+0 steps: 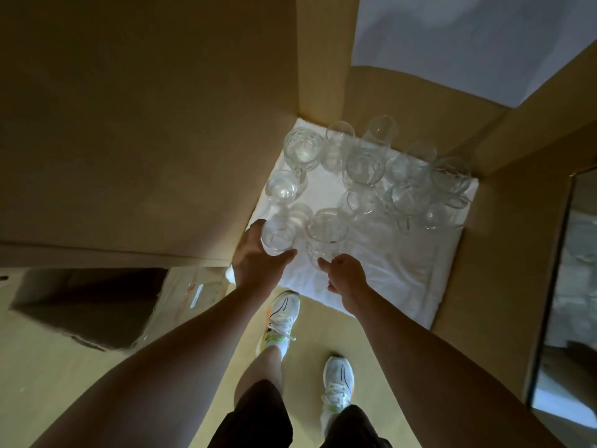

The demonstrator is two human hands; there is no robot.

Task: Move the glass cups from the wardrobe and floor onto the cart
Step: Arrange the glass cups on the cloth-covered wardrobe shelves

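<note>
Left hand [255, 263]: I am gripping a smooth cup [277, 236] — fingers curled round it.
Right hand [347, 276]: I am pinching the cut-glass mug [324, 240].
Both cups: standing on the white cloth [371, 270].

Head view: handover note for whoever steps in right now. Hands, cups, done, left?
Left hand: fingers curled round a small glass cup at the near left corner of the white cloth.
Right hand: gripping a patterned glass mug beside it.
Whether either is lifted off the cloth cannot be told.
Other glass cups stand clustered on the cloth in the wardrobe bottom.
Done: cart not in view, so no count of cups moved.
Left: carry these two over, then the rest.
</note>
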